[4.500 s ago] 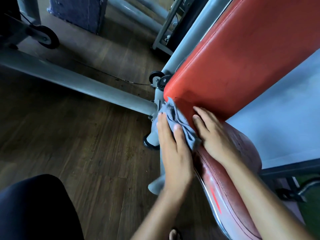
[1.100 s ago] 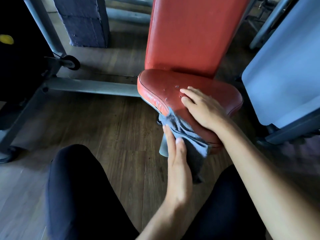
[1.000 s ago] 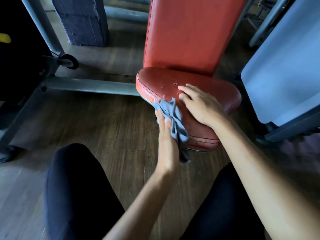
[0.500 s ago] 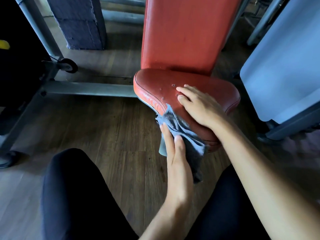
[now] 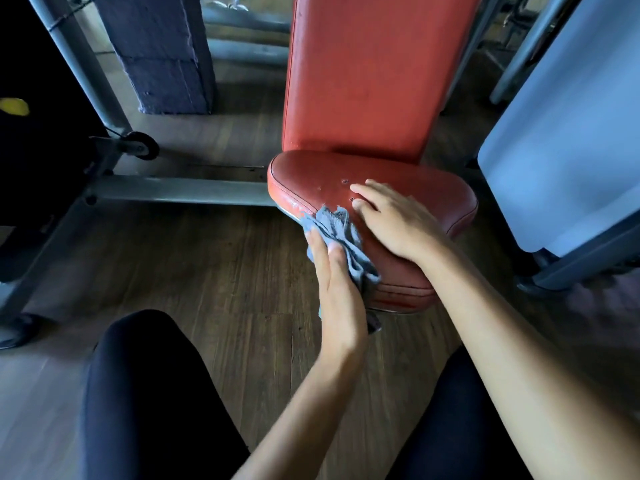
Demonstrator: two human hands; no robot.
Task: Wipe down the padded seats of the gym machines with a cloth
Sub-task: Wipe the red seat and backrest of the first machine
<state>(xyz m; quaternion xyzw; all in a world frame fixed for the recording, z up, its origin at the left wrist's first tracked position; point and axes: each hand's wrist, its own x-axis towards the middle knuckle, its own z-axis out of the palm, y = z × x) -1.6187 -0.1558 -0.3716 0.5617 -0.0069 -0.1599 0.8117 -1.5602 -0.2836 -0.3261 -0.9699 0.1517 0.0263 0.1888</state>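
Note:
A red padded seat (image 5: 426,188) with small holes in its cover sits low in front of me, under an upright red backrest (image 5: 363,71). My left hand (image 5: 336,289) presses a bunched grey-blue cloth (image 5: 343,237) against the seat's front left side edge. Part of the cloth hangs down behind that hand. My right hand (image 5: 398,220) lies flat on top of the seat, fingers spread, holding nothing.
A grey steel frame bar (image 5: 173,190) runs left from the seat, with a small pulley wheel (image 5: 138,150) and a slanted post behind. A dark block (image 5: 162,53) stands at the back. A pale blue panel (image 5: 571,133) fills the right. My dark-clad knees (image 5: 145,393) are below, over wood flooring.
My left hand has slid the cloth up along the seat's front left edge, from lower on the side half a second ago. My right hand has stayed flat on the seat.

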